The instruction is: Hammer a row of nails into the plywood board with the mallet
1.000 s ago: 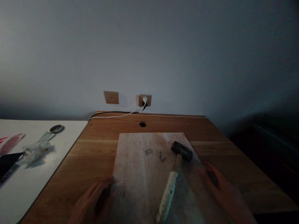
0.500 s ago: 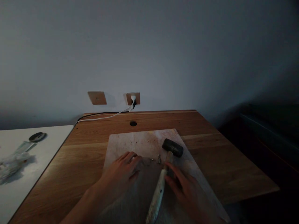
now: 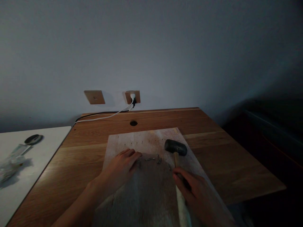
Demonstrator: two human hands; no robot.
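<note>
A rubber mallet [image 3: 175, 147] with a black head and a pale handle lies over the right side of a worn board [image 3: 146, 201]. My right hand [image 3: 193, 186] is closed around its handle, just below the head. My left hand [image 3: 124, 162] rests on the board's left part, its fingers curled together; their tips are partly hidden, so I cannot see what they hold, if anything. Beside those fingertips lie several small metal screws or nails [image 3: 158, 159], too dim to tell which. One more small metal piece [image 3: 169, 167] lies near the mallet handle.
Beneath the board is a wooden desk [image 3: 78, 170] with a round cable hole [image 3: 133, 123]. Cables [image 3: 106, 118] run from a wall socket [image 3: 133, 97] along its back edge. To the left, a white table [image 3: 28, 179] carries a roll of tape [image 3: 34, 139] and plastic bags [image 3: 11, 167].
My right hand and the mallet handle have shifted right, with the handle now more upright in view. My left hand has drawn slightly left, its fingers more curled, uncovering more metal pieces.
</note>
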